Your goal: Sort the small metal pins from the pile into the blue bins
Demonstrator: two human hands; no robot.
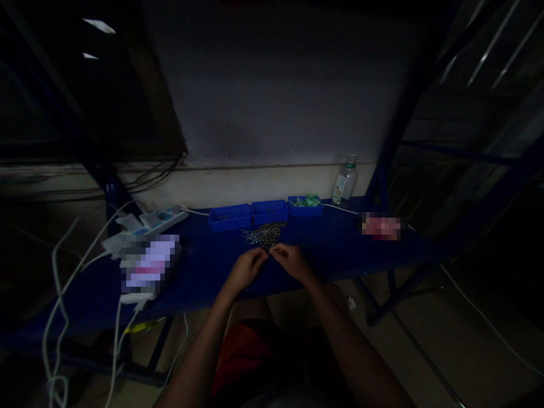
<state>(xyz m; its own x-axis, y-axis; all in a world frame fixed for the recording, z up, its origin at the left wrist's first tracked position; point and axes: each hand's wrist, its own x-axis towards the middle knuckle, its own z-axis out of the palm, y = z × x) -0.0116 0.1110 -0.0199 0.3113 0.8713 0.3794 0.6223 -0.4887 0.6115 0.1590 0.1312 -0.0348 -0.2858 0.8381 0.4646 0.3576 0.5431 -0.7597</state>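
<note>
My left hand (pixel 247 267) and my right hand (pixel 291 260) meet over the blue table, fingertips pinched close together. Whatever sits between them is too small and dark to make out. Just beyond the fingertips lies a pile of small metal parts (pixel 267 233). Thin silvery pins or screws spread on its left side, and small brass-coloured pieces gather on its right. Three blue bins stand in a row behind the pile. A few small bits lie in the left bin (pixel 230 218) and the middle bin (pixel 270 212); green plastic wrapping fills the right bin (pixel 305 205).
A clear bottle (pixel 345 182) stands at the back right, near a blurred pink item (pixel 381 226). At left are a white power strip (pixel 157 221) with plugs, a blurred purple item (pixel 153 263) and hanging white cables (pixel 55 317). A wall rises behind the blue table (pixel 340 243).
</note>
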